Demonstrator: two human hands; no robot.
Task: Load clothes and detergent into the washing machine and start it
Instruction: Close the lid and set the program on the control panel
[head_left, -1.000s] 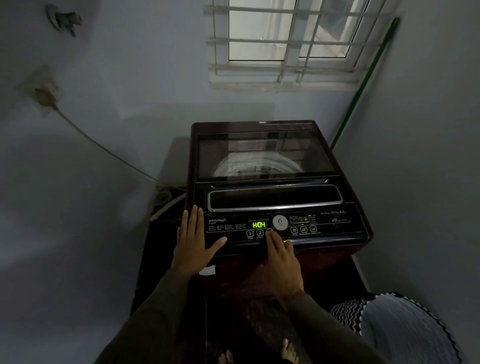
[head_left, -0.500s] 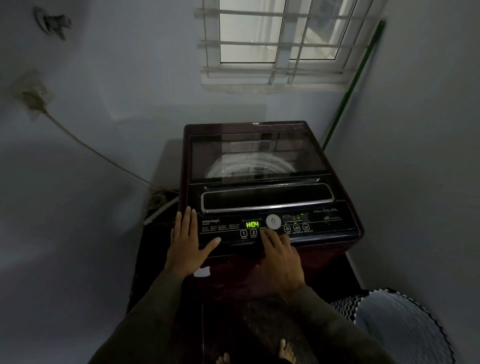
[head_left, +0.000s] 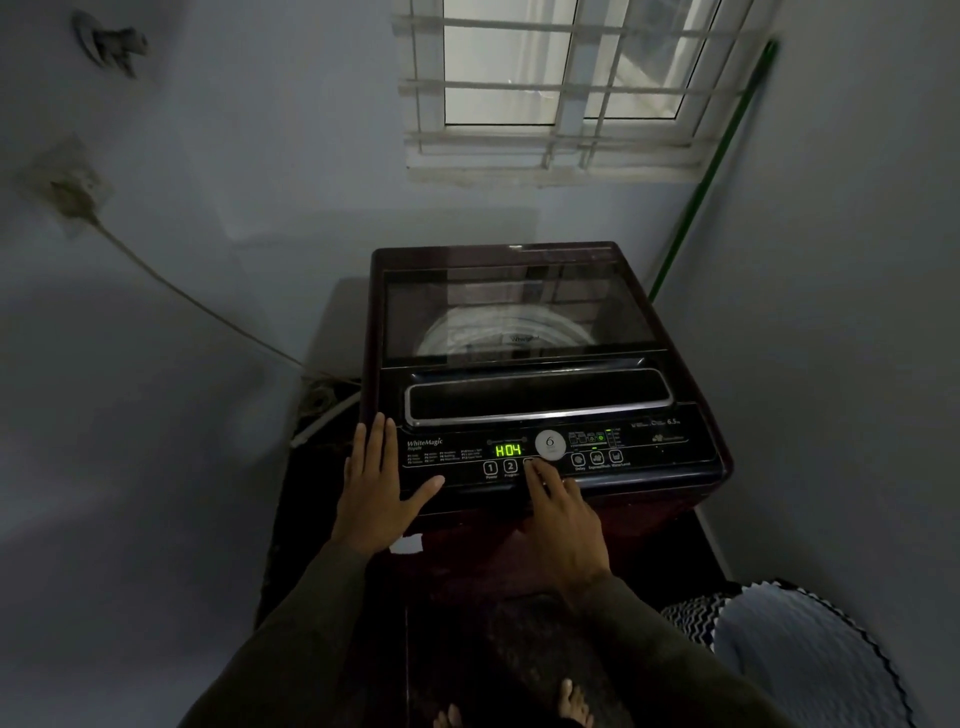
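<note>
A dark maroon top-load washing machine (head_left: 670, 499) stands in front of me with its glass lid (head_left: 514, 306) closed; the white drum shows faintly through it. A green display (head_left: 508, 450) on the control panel reads H04. My left hand (head_left: 375, 493) lies flat with spread fingers on the panel's left front corner. My right hand (head_left: 563, 514) reaches to the panel, its forefinger pressing a button just right of the buttons marked 1 and 2, the other fingers loosely bent. No clothes or detergent are visible.
A power cord (head_left: 197, 306) runs from a wall socket (head_left: 70, 195) down behind the machine. A green pole (head_left: 711, 166) leans in the right corner under a barred window (head_left: 566, 88). A patterned laundry basket (head_left: 795, 654) stands at the lower right. My bare feet (head_left: 571, 701) show below.
The camera view shifted slightly. Both hands stay where they were on the panel, and the display still reads H04.
</note>
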